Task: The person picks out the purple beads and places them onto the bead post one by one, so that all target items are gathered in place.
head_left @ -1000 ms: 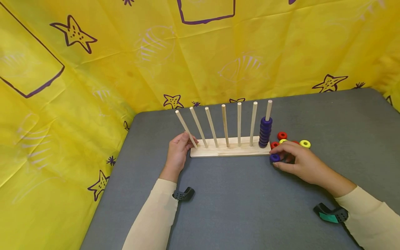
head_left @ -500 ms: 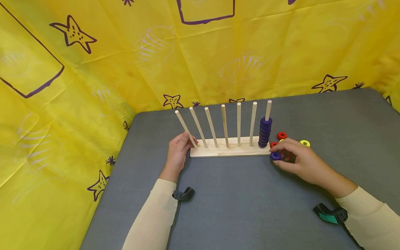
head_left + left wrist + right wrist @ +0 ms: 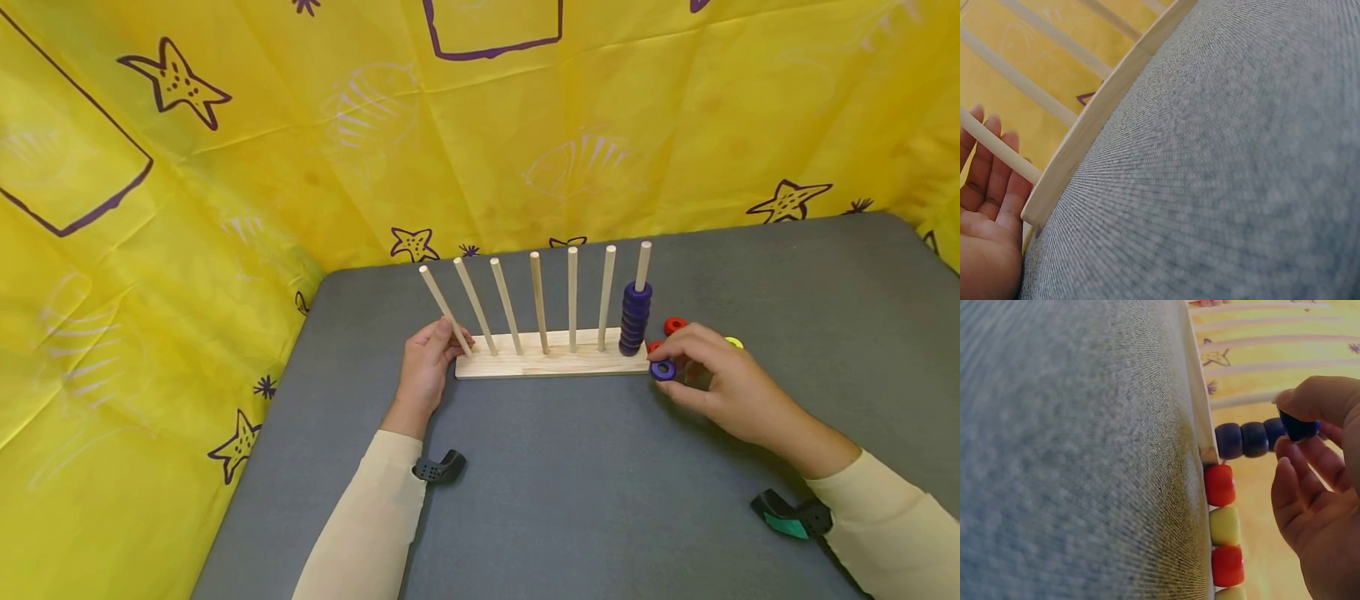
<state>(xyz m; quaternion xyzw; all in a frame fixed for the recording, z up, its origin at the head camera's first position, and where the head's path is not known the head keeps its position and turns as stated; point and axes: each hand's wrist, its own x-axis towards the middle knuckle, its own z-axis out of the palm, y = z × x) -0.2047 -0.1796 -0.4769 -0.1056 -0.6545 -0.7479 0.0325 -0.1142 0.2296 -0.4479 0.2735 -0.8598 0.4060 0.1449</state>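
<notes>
My right hand [image 3: 723, 382] pinches a blue ring [image 3: 657, 375] between thumb and fingers, just off the right end of a wooden peg rack [image 3: 551, 363]. In the right wrist view this ring [image 3: 1300, 429] overlaps the upper end of the stack of blue rings [image 3: 1255, 440]. That stack [image 3: 634, 321] sits on the rightmost peg, whose top sticks out bare. The other pegs carry no rings. At the rack's left end, my left hand [image 3: 423, 367] holds the leftmost peg [image 3: 447, 312], thumb in front and fingers behind. The left wrist view shows those fingers [image 3: 994, 181] loosely bent behind the peg.
Loose red rings [image 3: 675, 325] and a yellow ring [image 3: 733, 342] lie on the grey table [image 3: 555, 492] beyond my right hand, partly hidden by it. A yellow patterned cloth [image 3: 480, 158] hangs behind the table and along its left side.
My right hand has lifted the blue ring slightly and tilted it so its hole faces more toward the head camera. My left hand and the rack have stayed put.
</notes>
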